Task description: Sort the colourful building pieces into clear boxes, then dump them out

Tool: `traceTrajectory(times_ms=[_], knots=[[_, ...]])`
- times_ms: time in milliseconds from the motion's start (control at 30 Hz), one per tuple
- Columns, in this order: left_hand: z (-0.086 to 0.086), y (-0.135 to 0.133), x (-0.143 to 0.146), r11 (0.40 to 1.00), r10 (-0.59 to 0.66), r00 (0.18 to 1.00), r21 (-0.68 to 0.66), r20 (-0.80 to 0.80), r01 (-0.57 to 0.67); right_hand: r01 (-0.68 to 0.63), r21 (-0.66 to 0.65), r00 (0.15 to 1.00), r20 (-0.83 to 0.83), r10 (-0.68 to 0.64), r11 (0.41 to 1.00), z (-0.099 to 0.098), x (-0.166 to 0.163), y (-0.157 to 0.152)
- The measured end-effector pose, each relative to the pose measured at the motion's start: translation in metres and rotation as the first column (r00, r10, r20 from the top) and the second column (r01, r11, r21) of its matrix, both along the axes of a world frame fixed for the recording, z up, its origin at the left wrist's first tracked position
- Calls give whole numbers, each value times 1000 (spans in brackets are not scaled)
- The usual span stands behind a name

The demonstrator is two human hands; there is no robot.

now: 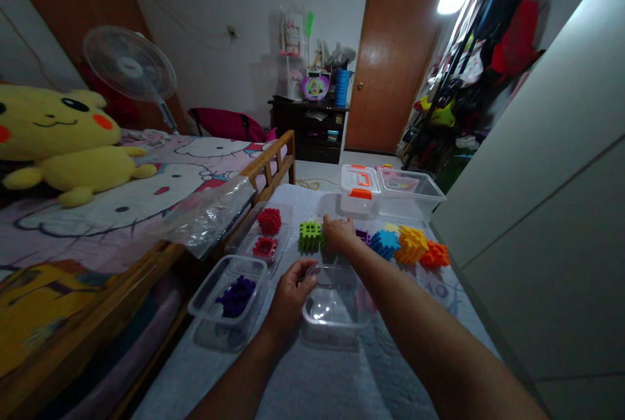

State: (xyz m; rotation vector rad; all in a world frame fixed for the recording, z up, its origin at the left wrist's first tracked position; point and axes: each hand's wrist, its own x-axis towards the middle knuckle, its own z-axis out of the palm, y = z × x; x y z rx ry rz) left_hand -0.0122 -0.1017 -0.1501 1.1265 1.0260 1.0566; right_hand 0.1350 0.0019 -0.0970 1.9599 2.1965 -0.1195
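Observation:
My left hand is closed on the left rim of a clear plastic container, thumb at the corner; I see no blocks in it. Beyond it, my right hand reaches down among the toy pieces, fingers curled; whatever they grip is hidden. Just left of it stands a green interlocking block cube. To its right are a purple piece, a blue block cluster, a yellow one and an orange one. A second clear container at the left holds dark purple pieces.
A clear tray at the left holds red blocks. At the far end stand a lidded box with orange latches and an open clear bin. A wooden bed rail borders the left, a pale cabinet the right.

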Motion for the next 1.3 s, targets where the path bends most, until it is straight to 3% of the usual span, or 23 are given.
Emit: traceTrajectory(times_ms=[500,667,833,1000,1133,1300], knots=[[-2,1,0,1000,6,1000,6,-4,-6,-9,-87,1000,-5,9,996,6,3,1],[2,1,1,1000,15,1000,18,-7,-15,-17,-140,999,-46,11,990,29,13,10],[-4,3,-1,1000,1,1000,10,14,-1,-139,-6,981,-136,137,990,56,15,20],[-8,5,-2,999,3,1000,53,-23,-2,-246,50,960,-126,251,968,40,-13,15],[-6,4,-1,999,6,1000,54,-10,-6,-249,51,964,-87,253,967,20,-27,12],[-5,2,0,999,32,999,39,-14,-32,-254,64,964,-67,259,965,12,-25,17]])
